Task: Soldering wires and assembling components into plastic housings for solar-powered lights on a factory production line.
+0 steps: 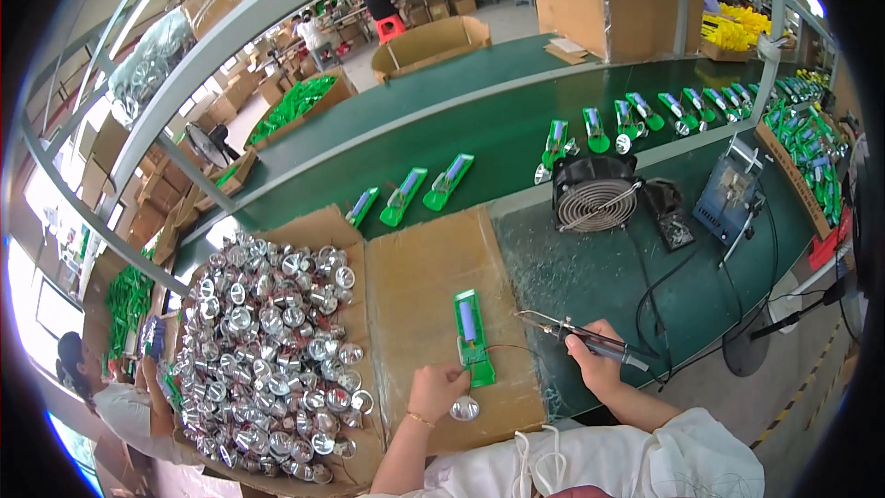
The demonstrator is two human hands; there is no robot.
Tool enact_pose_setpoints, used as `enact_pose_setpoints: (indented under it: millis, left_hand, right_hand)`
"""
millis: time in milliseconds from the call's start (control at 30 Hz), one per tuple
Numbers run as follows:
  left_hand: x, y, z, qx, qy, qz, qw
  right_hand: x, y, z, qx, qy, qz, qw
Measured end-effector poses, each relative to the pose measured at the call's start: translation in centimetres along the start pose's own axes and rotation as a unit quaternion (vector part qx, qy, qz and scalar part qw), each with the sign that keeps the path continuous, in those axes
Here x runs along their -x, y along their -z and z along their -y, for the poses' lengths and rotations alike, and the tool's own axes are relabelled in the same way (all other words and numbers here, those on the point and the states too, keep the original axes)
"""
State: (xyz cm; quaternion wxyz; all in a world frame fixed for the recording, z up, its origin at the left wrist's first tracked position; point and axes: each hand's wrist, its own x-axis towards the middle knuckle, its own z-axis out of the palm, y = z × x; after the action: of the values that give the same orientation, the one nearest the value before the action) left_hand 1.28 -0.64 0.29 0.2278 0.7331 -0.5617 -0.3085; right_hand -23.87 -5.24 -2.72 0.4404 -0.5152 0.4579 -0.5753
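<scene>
A green plastic casing (482, 370) with a purple cylindrical battery (468, 321) lies on the cardboard mat in front of me. My left hand (437, 393) is pinched at the casing's lower left edge; what sits between its fingertips is hidden. A round silver reflector (465, 409) rests just below those fingers. My right hand (597, 356) is wrapped round the handle of a soldering iron (590, 339). The iron's bent tip points left, to the right of the casing and apart from it. A thin reddish wire (509, 347) runs rightward from the casing.
A cardboard box (361, 267) heaped with silver reflectors (277, 341) stands at left. Several green casings line the green conveyor (516, 152) behind. A black fan (595, 195), a blue soldering station (728, 186) and loose cables occupy the right. Another person (129, 406) sits far left.
</scene>
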Motion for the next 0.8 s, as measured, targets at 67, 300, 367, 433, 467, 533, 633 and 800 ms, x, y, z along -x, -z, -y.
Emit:
enact_pose_setpoints:
  millis: [67,300,367,433,467,533,633,800]
  left_hand:
    - [-2.2,0.3,-1.7,-0.002,-0.017,-0.001,1.000]
    - [-21.2,-0.3,-7.8,-0.086,-0.134,-0.100,0.982]
    - [-27.7,-1.3,-7.1,-0.093,-0.121,-0.143,0.978]
    - [-30.4,-1.4,-9.0,-0.072,-0.049,-0.159,0.983]
    - [-31.0,-1.3,-9.2,-0.113,-0.068,-0.249,0.959]
    - [-31.8,-1.3,-10.0,-0.175,-0.100,-0.331,0.922]
    - [-32.6,0.3,-7.9,-0.255,-0.037,-0.236,0.937]
    - [-30.7,2.7,-5.4,-0.214,-0.103,-0.166,0.957]
  right_hand:
    - [-0.5,0.8,-0.9,0.018,0.023,-0.021,0.999]
    - [-1.8,1.0,-1.6,0.064,-0.027,-0.048,0.996]
    - [-1.8,0.3,-1.0,0.067,-0.019,-0.030,0.997]
    - [-1.9,0.4,-1.0,0.065,-0.013,-0.038,0.997]
    - [-1.9,0.4,-1.2,0.062,-0.017,-0.037,0.997]
    - [-2.0,1.0,-1.2,0.071,-0.025,-0.044,0.996]
    - [-2.5,0.7,-0.7,0.055,-0.055,-0.051,0.996]
    - [-2.4,0.3,-1.1,0.053,-0.044,-0.020,0.997]
